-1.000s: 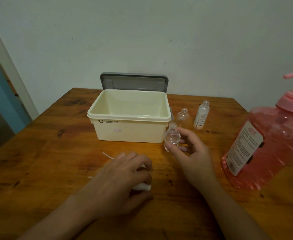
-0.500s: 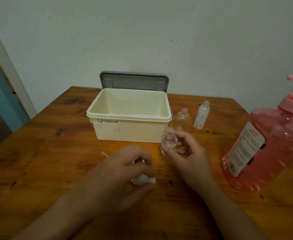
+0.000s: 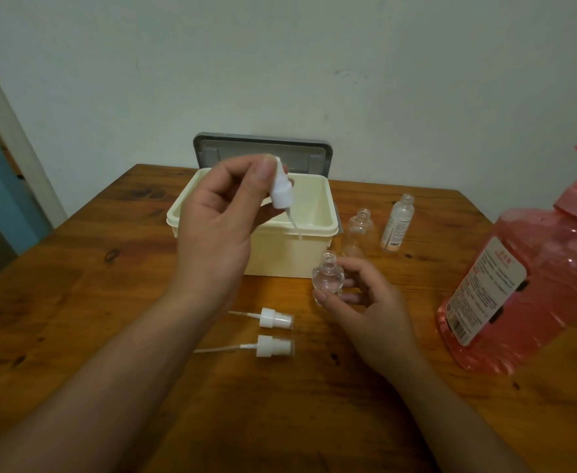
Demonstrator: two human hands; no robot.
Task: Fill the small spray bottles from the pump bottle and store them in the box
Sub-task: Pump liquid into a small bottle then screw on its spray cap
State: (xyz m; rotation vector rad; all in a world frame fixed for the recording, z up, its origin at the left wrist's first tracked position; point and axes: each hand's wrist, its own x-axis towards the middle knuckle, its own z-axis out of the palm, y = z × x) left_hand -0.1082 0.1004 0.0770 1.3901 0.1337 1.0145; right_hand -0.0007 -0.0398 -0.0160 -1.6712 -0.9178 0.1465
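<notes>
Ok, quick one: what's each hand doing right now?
Left hand: closed, pinching a white spray head.
Right hand: closed, holding a small clear bottle with no cap on.

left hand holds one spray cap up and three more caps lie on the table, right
Two, not three: the head view shows only a farther cap and a nearer cap on the table. The left hand does hold one spray cap up.

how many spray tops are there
3. One spray top is pinched in the left hand above the box; a second top and, nearer the camera, a third top lie on the table. The hand hides part of the box, so more could be inside.
</notes>
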